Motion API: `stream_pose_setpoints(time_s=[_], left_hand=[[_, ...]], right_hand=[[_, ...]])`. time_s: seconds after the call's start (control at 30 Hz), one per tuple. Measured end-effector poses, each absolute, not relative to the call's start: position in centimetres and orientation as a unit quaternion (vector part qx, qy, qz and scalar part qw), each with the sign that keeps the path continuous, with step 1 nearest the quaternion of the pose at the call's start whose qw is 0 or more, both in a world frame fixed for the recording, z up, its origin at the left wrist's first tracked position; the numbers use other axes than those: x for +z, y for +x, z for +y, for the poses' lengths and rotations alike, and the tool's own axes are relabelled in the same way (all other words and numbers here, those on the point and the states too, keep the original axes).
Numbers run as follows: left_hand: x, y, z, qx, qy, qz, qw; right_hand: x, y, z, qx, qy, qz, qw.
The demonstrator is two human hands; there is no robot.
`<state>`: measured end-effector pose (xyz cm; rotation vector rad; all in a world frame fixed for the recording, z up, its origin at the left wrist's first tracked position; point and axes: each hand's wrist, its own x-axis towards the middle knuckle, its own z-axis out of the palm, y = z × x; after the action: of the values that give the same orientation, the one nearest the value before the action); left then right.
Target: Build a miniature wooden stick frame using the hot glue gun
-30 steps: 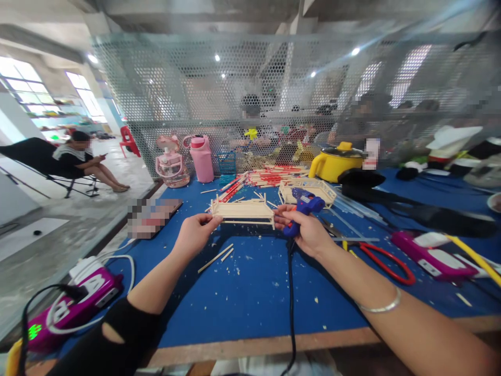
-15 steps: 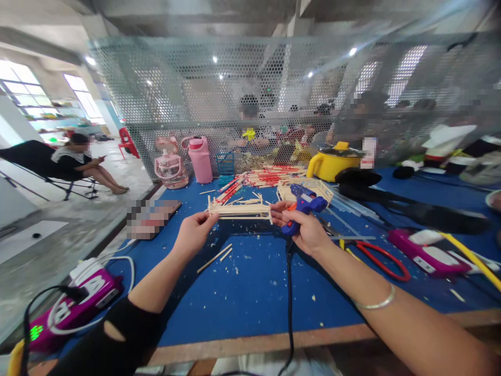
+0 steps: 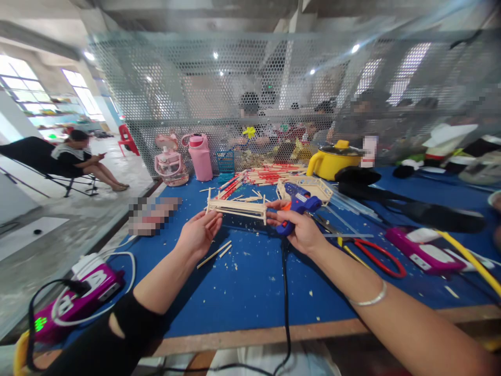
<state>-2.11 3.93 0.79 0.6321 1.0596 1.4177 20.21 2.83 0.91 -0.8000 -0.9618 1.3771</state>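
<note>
Between my hands, above the blue table [image 3: 250, 292], is a small frame of thin wooden sticks [image 3: 237, 209] with short posts at its ends. My left hand [image 3: 200, 232] pinches its left end between thumb and fingers. My right hand [image 3: 299, 227] is closed round a blue glue gun [image 3: 299, 201] with an orange part near its front, and its fingertips reach the frame's right end. The black cord of the gun runs down over the table's front edge. Loose wooden sticks [image 3: 214, 254] lie on the table below the frame.
Behind the frame lie red-and-white stick bundles [image 3: 270, 174] and a wooden stick structure [image 3: 323, 189]. Red-handled scissors [image 3: 381, 258] and a purple power strip [image 3: 425, 253] are at right, another power strip [image 3: 78, 303] at left. A pink bottle [image 3: 200, 159] and yellow pot [image 3: 336, 163] stand before the mesh screen.
The stick frame has tilted slightly, its right end moving lower and left. My right hand and the glue gun have shifted a little left; more of my left fingers show under the frame.
</note>
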Motion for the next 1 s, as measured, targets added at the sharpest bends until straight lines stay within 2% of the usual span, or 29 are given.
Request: stream_pose_setpoints(time_s=[0.27,0.53,0.73,1.0], left_hand=[[1.3,2.7,2.3,0.532,0.224,0.392,0.716],[0.6,2.2,2.7,0.548,0.236,0.368,0.713],[1.3,0.9,2.7,0.545,0.242,0.37,0.712],[1.2,1.0,2.8,0.508,0.184,0.421,0.729]], right_hand=[[0.3,18.9,2.3,0.607,-0.332,-0.438,0.574],[1.3,20.0,1.7,0.577,-0.359,-0.489,0.547],[2.2,20.3,1.2,0.523,-0.42,-0.564,0.482],[1.5,20.1,1.4,0.47,-0.435,-0.568,0.516]])
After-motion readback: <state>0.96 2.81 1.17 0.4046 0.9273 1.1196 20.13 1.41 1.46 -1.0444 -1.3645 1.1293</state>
